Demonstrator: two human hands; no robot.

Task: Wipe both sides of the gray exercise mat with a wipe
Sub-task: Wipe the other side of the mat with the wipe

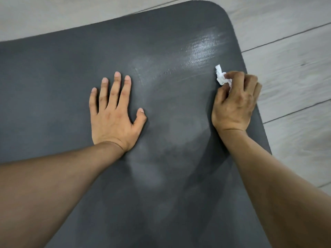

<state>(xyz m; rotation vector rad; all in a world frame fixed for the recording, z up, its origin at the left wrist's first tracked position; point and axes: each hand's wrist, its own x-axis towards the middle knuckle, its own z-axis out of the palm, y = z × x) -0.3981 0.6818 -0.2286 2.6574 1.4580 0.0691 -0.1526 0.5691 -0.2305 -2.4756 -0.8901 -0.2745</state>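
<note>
The dark gray exercise mat (161,42) lies flat on the floor and fills most of the view; its rounded far right corner shows at the top. My left hand (114,113) presses flat on the mat near the middle, fingers spread and straight. My right hand (236,102) sits near the mat's right edge with its fingers curled round a crumpled white wipe (221,76), which pokes out past the fingertips against the mat. A shiny wet streak (202,49) marks the mat just beyond the wipe.
Light gray wood-plank floor (293,72) surrounds the mat on the right and along the top. Both forearms reach in from the bottom corners of the view.
</note>
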